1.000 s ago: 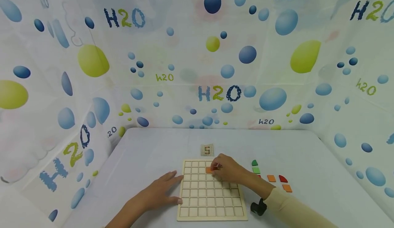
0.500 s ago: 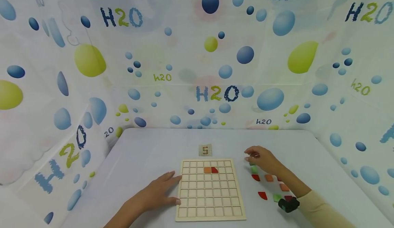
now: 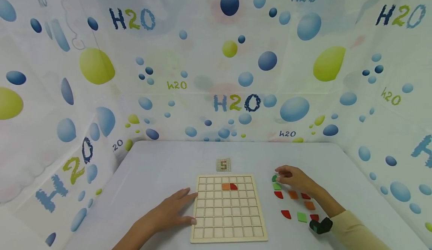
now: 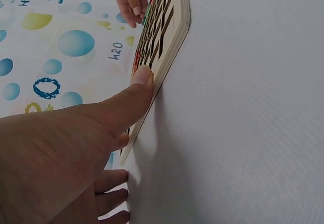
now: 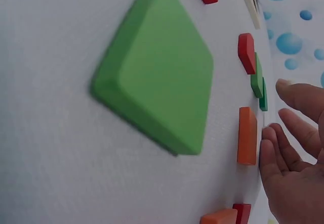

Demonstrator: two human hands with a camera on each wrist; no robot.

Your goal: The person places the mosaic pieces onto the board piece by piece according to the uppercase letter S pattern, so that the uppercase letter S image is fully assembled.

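My left hand [image 3: 167,213] rests at the left edge of a wooden grid board [image 3: 229,241], its fingers extended. In the left wrist view the thumb [image 4: 132,93] touches the board's rim. An orange square tile [image 3: 225,186] and a red quarter-circle tile [image 3: 233,186] lie side by side in an upper row of the board. My right hand [image 3: 295,178] hovers by a dark green quarter-circle tile [image 3: 274,178], fingers loosely bent and nothing seen between them. In the right wrist view the thumb and fingers [image 5: 298,133] are apart, with the dark green tile [image 5: 264,95] beyond.
Light green squares [image 3: 302,217], orange squares [image 3: 309,205] and red quarter-circles [image 3: 285,214] lie scattered right of the board. A small pattern card [image 3: 223,164] showing an S-like figure lies behind it. A black wrist camera [image 3: 321,226] sits on the right wrist.
My right hand has left the red quarter-circle on the board beside the orange square, then moved right to the loose tiles. The left hand stays at the board's edge.
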